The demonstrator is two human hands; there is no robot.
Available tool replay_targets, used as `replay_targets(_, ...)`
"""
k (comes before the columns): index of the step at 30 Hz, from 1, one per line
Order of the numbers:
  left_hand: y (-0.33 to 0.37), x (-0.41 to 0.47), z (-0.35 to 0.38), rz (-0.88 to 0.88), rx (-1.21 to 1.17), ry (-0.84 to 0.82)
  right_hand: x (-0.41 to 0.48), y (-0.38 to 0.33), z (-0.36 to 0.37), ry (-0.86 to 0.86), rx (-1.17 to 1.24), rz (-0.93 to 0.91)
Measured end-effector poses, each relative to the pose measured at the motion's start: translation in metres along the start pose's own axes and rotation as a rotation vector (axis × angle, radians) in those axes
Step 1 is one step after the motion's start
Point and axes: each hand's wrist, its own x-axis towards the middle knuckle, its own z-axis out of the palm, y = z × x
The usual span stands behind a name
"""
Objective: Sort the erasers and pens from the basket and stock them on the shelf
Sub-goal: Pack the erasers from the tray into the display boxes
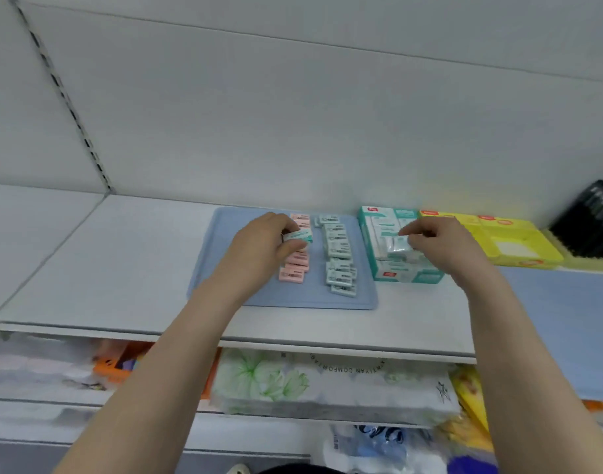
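A teal eraser [298, 236] is pinched in the left hand [269, 241] over the pink row [295, 268] on the blue mat [224, 268], probably headed for the teal row [339, 258] just right, keeping colours apart. The right hand [440, 241] pinches another eraser [401, 244] at the teal box [406, 277], right of the mat.

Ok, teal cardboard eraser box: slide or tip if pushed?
Probably slides: the teal cardboard box sits low and wide on the white shelf. Thin open walls may flex. The yellow box beside it may block rightward pushes.
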Motion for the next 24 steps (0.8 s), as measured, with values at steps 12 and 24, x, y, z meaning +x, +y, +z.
replay_targets(12,0.057,0.028,0.046,0.129,-0.040,-0.082,-0.007,0.009,0.013,-0.059,-0.271,-0.059)
replay_targets(24,0.112,0.051,0.092,0.168,-0.035,-0.122,-0.007,0.040,-0.016,0.022,0.437,-0.004)
